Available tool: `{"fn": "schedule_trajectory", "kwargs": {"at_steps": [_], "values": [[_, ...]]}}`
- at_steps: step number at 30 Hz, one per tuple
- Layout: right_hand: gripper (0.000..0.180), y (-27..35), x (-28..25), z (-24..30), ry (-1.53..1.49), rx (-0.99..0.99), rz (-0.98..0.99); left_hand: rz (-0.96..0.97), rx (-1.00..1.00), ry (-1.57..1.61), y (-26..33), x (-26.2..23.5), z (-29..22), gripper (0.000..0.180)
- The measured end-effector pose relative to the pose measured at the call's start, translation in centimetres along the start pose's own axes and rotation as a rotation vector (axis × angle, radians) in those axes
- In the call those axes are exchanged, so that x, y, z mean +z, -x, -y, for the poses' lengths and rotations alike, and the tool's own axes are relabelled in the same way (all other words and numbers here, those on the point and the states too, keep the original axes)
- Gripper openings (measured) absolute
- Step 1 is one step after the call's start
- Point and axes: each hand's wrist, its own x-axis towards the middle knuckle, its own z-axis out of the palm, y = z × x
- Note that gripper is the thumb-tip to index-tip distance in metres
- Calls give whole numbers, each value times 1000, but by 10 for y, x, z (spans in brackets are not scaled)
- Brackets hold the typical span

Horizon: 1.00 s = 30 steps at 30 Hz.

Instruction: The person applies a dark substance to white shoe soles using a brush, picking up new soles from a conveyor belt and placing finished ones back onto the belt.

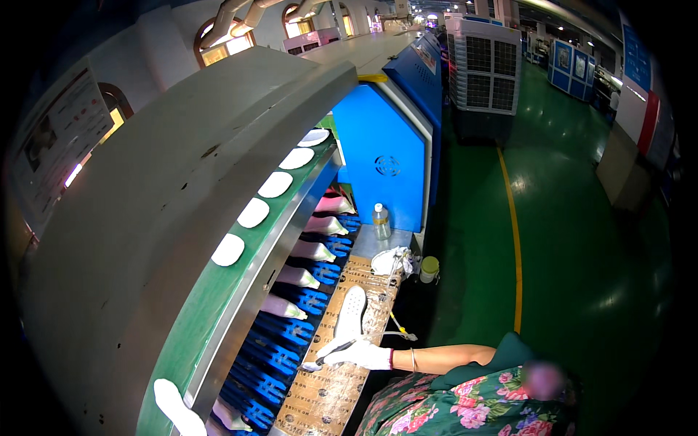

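My right hand, in a white glove, reaches in from the lower right and is closed around a slim dark-handled brush. The brush's pale tip points left, low over a cardboard-covered ledge. Just beyond my fingers lies a white shoe sole with small dark dots, toe pointing away. A thin clear tube with a yellow fitting runs beside the hand. Another long white sole rests on the green belt at the lower left. My left hand is out of the picture.
Several white pieces line the green belt under a grey hood. Below, pale shoe shapes sit among blue brackets. A bottle, a crumpled white cloth and a lidded jar stand farther along.
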Motion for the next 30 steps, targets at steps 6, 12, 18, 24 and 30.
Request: {"fn": "schedule_trajectory", "kwargs": {"at_steps": [6,12,18,24,30], "values": [[28,-3,11,3,-5,-3,96,114,-101,93,6,-2,-51,40],[24,-13,31,39,25,-58,229,194,-318,308,46,-29,-74,41],[23,-10,65,90,65,-45,295,257,-833,946,109,-18,-95,43],[27,3,97,65,-3,112,487,279,-1273,1711,221,-26,-125,45],[28,18,80,53,123,167,477,136,-1326,1931,261,-45,-225,75]]}}
